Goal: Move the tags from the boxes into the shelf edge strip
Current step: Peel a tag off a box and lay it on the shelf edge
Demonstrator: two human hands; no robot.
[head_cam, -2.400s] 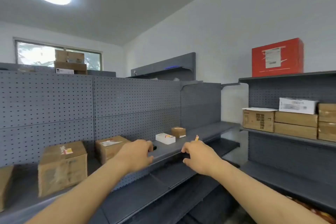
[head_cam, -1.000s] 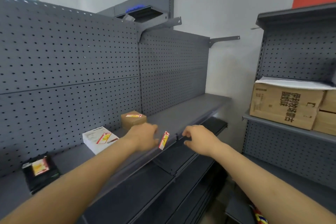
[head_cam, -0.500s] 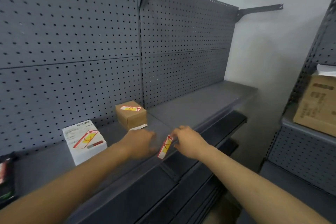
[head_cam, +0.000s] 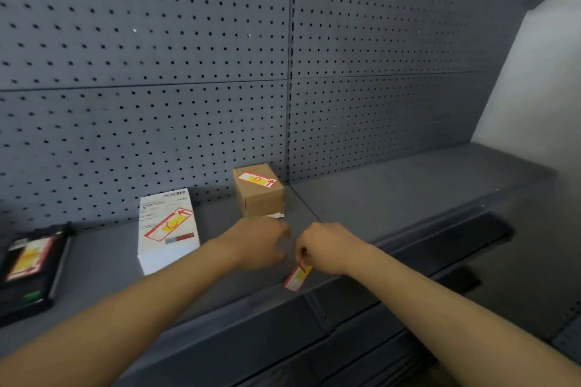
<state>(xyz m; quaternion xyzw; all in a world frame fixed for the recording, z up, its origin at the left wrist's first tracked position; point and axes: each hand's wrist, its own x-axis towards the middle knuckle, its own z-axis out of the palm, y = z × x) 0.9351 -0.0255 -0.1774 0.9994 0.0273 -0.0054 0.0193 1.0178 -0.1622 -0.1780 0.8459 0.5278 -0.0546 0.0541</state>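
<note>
Two bare arms reach over a grey shelf. The right hand pinches a red, white and yellow tag at the shelf's front edge; its long axis runs from 1 o'clock down to 7 o'clock. The left hand, at the tag's 10 o'clock, is loosely curled and blurred, grasping nothing. Behind stand a brown box, a white box and a black box, each with a similar tag on top.

Two forearms enter from the lower edge. Both are bare to the frame edge. The left hand and right hand are ungloved; motion blur softens both hands' outlines.
</note>
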